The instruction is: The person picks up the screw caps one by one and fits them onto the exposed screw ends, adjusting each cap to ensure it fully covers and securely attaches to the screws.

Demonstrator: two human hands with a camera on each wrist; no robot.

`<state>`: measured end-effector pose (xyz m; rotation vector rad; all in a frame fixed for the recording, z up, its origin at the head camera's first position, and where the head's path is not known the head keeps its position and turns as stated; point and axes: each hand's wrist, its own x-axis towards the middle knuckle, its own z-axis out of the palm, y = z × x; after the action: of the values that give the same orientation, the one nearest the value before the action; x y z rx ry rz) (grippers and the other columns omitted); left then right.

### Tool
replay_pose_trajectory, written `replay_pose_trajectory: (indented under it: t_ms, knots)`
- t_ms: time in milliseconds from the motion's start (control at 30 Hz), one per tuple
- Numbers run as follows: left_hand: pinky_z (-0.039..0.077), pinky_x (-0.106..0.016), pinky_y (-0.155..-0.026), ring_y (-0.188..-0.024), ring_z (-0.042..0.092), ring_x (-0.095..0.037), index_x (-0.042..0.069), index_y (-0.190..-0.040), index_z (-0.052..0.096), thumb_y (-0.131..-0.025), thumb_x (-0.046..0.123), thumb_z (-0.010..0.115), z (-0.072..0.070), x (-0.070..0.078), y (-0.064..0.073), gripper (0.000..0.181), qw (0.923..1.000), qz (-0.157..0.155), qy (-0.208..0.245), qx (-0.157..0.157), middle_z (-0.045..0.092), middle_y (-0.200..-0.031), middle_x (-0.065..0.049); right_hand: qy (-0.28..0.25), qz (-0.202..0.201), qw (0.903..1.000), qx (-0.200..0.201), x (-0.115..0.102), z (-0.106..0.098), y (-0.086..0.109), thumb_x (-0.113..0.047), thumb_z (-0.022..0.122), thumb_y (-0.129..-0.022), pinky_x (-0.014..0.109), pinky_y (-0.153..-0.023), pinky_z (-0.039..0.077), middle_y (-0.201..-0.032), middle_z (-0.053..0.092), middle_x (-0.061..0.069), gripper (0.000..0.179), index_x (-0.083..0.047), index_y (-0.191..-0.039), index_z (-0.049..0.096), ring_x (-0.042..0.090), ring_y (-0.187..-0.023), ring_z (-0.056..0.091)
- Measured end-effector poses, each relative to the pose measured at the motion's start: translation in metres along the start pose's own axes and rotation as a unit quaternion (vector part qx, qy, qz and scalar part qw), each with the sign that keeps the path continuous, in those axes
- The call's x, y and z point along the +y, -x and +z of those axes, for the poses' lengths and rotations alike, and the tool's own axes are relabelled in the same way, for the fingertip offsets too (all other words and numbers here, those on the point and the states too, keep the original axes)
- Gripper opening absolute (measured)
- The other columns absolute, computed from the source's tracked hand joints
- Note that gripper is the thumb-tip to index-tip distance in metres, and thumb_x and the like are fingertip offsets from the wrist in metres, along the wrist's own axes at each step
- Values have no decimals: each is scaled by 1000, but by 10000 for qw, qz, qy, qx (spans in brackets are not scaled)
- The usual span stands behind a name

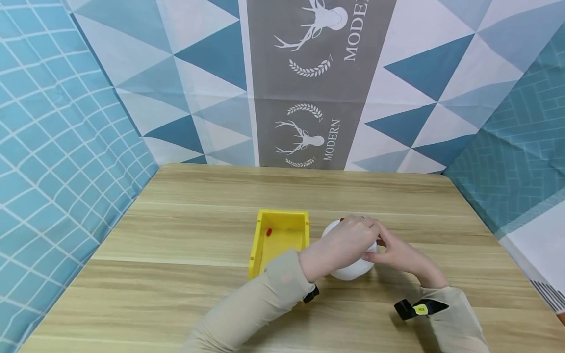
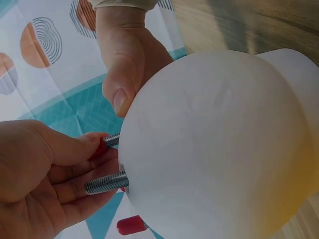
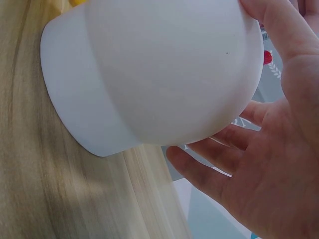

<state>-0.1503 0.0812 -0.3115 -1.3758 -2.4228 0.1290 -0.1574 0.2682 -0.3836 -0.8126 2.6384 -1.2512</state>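
Observation:
A white rounded body on a flared base (image 1: pixel 350 270) stands on the table, with threaded metal bolts sticking out of its top. My left hand (image 1: pixel 346 240) is over the top, and its thumb and fingers pinch a red cap (image 2: pixel 99 147) at the end of one bolt. Beside it, a second bolt (image 2: pixel 105 183) shows bare thread. Another red cap (image 2: pixel 131 225) covers a bolt lower in the left wrist view. From the right side my right hand (image 1: pixel 397 255) holds the white body, thumb and fingers spread round its curve (image 3: pixel 174 74).
A yellow open bin (image 1: pixel 282 214) stands left of the white body, with a small red cap (image 1: pixel 269 232) inside it. The wooden table (image 1: pixel 176 235) runs back to a patterned cloth wall (image 1: pixel 304 88). My left forearm crosses in front of the bin's near end.

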Motion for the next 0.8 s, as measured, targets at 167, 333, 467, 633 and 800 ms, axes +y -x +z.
replay_pose_trajectory:
  t_ms: [167, 333, 467, 633, 800]
  knots:
    - [46, -19, -69, -80, 58, -6, 13, -101, 66, -88, 20, 59, 1, 1, -1, 16, 9995, 90, -244, 178, 64, -96, 4, -120, -22, 9999, -50, 0, 0, 0, -17, 64, -84, 18, -94, 36, -138, 35, 12, 67, -9, -137, 25, -11, -117, 33]
    - [44, -19, -66, -79, 57, -6, 14, -100, 66, -88, 20, 59, 2, 2, -2, 16, 9996, 68, -237, 149, 64, -95, 4, -102, -11, 9999, -72, -3, -1, 1, -16, 64, -84, 16, -92, 36, -138, 35, 14, 67, -5, -137, 25, -12, -116, 33]
    - [43, -19, -63, -77, 55, -6, 15, -97, 67, -88, 19, 58, 2, 2, -2, 14, 9995, 72, -239, 214, 64, -94, 5, -113, 44, 9999, -69, -5, -2, 1, -16, 64, -84, 15, -92, 36, -138, 34, 15, 67, -3, -136, 25, -12, -114, 33]
    - [43, -20, -66, -78, 55, -7, 16, -96, 67, -87, 19, 59, 2, 2, -1, 12, 9994, 79, -277, 188, 63, -93, 5, -88, 135, 9999, -57, -5, -2, 1, -17, 65, -83, 16, -90, 37, -136, 37, 15, 67, -4, -136, 26, -11, -113, 35]
    - [43, -20, -65, -77, 54, -6, 18, -95, 67, -87, 20, 59, 1, 3, -1, 12, 9989, 74, -409, 209, 63, -90, 7, -93, 149, 9998, -85, -4, -1, 1, -18, 65, -83, 16, -90, 38, -136, 37, 16, 68, -4, -137, 24, -9, -112, 36]
